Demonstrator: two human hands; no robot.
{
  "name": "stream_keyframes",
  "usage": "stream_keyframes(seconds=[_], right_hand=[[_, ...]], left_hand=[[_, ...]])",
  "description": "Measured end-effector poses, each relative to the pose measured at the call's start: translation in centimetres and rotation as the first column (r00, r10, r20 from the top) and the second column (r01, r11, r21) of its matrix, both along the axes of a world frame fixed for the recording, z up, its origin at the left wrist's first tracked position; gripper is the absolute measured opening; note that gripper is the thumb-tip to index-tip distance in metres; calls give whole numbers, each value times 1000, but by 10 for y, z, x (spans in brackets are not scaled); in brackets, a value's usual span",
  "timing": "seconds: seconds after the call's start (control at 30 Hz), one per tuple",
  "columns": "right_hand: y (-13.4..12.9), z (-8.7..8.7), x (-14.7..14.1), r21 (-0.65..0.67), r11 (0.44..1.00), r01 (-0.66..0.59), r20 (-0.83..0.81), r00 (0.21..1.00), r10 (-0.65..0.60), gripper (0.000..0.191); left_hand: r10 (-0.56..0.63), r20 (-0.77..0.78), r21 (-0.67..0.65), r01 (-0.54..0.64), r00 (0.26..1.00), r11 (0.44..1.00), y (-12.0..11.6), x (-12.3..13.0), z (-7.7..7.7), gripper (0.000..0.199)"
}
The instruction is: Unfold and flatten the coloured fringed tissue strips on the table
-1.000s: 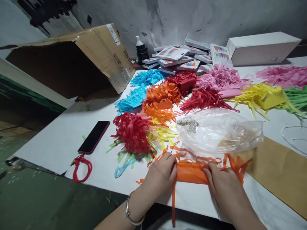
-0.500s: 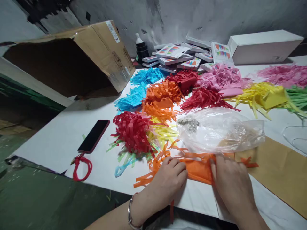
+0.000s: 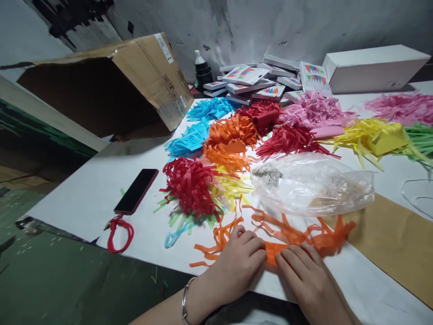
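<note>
Orange fringed tissue paper (image 3: 275, 253) lies at the table's front edge, its cut strips spread to the left, right and back. My left hand (image 3: 241, 257), with a silver bracelet at the wrist, has its fingers curled on the left part of the folded band. Close beside it, my right hand (image 3: 302, 273) presses bent fingers on the band's right part. Only a short stretch of orange shows between the two hands. Both thumbs are mostly hidden. Just behind lies a clear plastic bag (image 3: 311, 185) with small silvery pieces inside.
Red (image 3: 189, 185), orange (image 3: 232, 133), blue, pink, yellow and green fringe bundles lie farther back. A phone (image 3: 137, 192) with a red cord is at left, near an open cardboard box (image 3: 152, 72). Flat printed boxes (image 3: 245, 75) and a white box (image 3: 375, 70) stand behind. Brown paper (image 3: 392, 243) lies right.
My right hand has moved left, closer to my left hand. The orange strips at right now fan out behind it, and less of the flat orange band shows. The view has shifted slightly.
</note>
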State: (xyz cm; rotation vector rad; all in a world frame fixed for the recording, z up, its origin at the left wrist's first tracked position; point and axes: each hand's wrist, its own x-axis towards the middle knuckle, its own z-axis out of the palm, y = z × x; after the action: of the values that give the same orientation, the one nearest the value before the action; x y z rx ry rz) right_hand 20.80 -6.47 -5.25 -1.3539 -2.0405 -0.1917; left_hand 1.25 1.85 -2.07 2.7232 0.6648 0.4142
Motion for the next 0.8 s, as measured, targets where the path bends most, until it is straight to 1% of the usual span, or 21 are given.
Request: stream_keyframes(seconds=[0.07, 0.13, 0.23, 0.3, 0.33, 0.37, 0.4, 0.43, 0.47, 0.5, 0.57, 0.6, 0.67, 0.73, 0.8], right_hand=[[-4, -4, 4, -22, 1000, 17, -42, 999, -18, 39], [-7, -8, 7, -66, 997, 30, -84, 996, -35, 36], [-8, -10, 8, -120, 993, 20, -115, 993, -33, 30], [-6, -9, 8, -128, 992, 14, -113, 993, -28, 28], [-5, -9, 8, -133, 991, 9, -105, 994, -23, 28], [-4, -8, 7, -135, 991, 6, -96, 995, -19, 27], [-3, -8, 7, -134, 991, 4, -90, 996, -16, 26], [-3, -7, 7, -134, 991, 1, -84, 996, -12, 25], [-2, -7, 7, -132, 991, -9, -79, 997, -2, 24], [-2, -7, 8, -131, 991, -19, -76, 997, 9, 23], [-4, -6, 10, -138, 990, -13, -98, 995, -1, 22], [-4, -6, 11, -149, 989, -2, -111, 994, -15, 21], [-6, -5, 14, -169, 985, 35, -120, 991, -56, 18], [-7, -4, 16, -188, 975, 115, -105, 985, -137, 21], [-6, -3, 15, -213, 954, 213, -43, 973, -227, 25]], left_hand=[[57, 2, 0, -57, 998, 998, 4, -12, -1, 15], [126, -31, -11, -127, 991, 992, 11, -29, 3, 12], [267, -118, 27, -266, 956, 964, 21, -52, 20, 12], [340, -126, 73, -333, 932, 940, 20, -57, 34, 21], [341, -110, 86, -333, 934, 939, 17, -55, 39, 28], [317, -93, 87, -310, 944, 947, 13, -49, 42, 35], [268, -79, 75, -262, 960, 962, 7, -41, 43, 40], [204, -68, 55, -200, 977, 978, 1, -31, 41, 43], [142, -55, 35, -141, 988, 989, -5, -21, 36, 40], [90, -45, 18, -89, 995, 996, -10, -12, 28, 33], [60, -23, -2, -60, 998, 998, -16, 1, 10, 12], [72, -7, -7, -72, 997, 997, -16, 3, 1, 11], [134, 35, -14, -134, 990, 991, -14, 3, -11, 16], [211, 62, -7, -211, 975, 977, -10, -1, -15, 16], [288, 16, 14, -288, 958, 958, -6, -4, -13, 18]])
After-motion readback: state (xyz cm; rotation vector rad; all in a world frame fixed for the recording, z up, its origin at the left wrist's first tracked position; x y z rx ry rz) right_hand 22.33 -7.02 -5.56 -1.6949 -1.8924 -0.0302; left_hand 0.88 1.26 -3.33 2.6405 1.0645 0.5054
